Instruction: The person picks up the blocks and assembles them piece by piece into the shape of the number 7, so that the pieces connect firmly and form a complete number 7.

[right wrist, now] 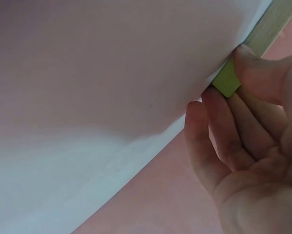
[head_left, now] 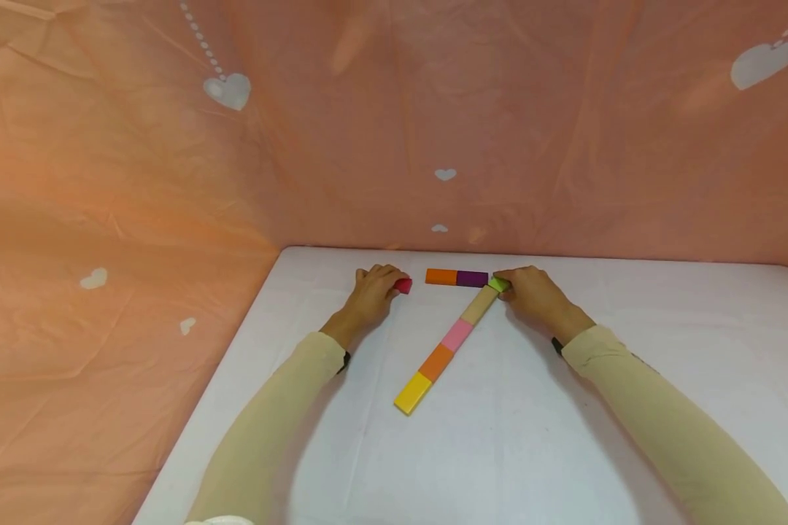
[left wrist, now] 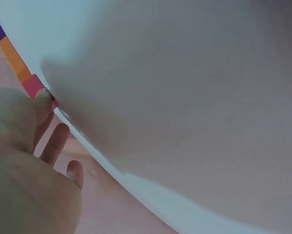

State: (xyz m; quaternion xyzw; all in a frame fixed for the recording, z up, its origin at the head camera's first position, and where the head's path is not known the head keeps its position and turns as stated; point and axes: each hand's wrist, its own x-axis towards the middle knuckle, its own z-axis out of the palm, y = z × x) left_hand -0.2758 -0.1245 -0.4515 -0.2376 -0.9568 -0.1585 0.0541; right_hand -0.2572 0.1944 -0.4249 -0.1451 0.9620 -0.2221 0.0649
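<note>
My left hand [head_left: 370, 294] pinches a red block [head_left: 403, 286] between thumb and fingers, a short gap left of the orange block [head_left: 441, 277] in the head view. Right of that orange block lies a purple block [head_left: 473, 279], end to end with it. A lime green block [head_left: 498, 284] is pinched by my right hand [head_left: 534, 293] at the top of a slanting row. Down from it run a tan block [head_left: 480, 305], a pink block [head_left: 457, 336], a second orange block [head_left: 436, 363] and a yellow block [head_left: 412, 394]. Fingers partly cover the red and green blocks.
A white tabletop [head_left: 565, 452] lies under everything. Peach cloth with pale hearts [head_left: 394, 131] hangs behind the far edge and along the left side. Both forearms, in beige sleeves [head_left: 269, 423], reach in from the near side.
</note>
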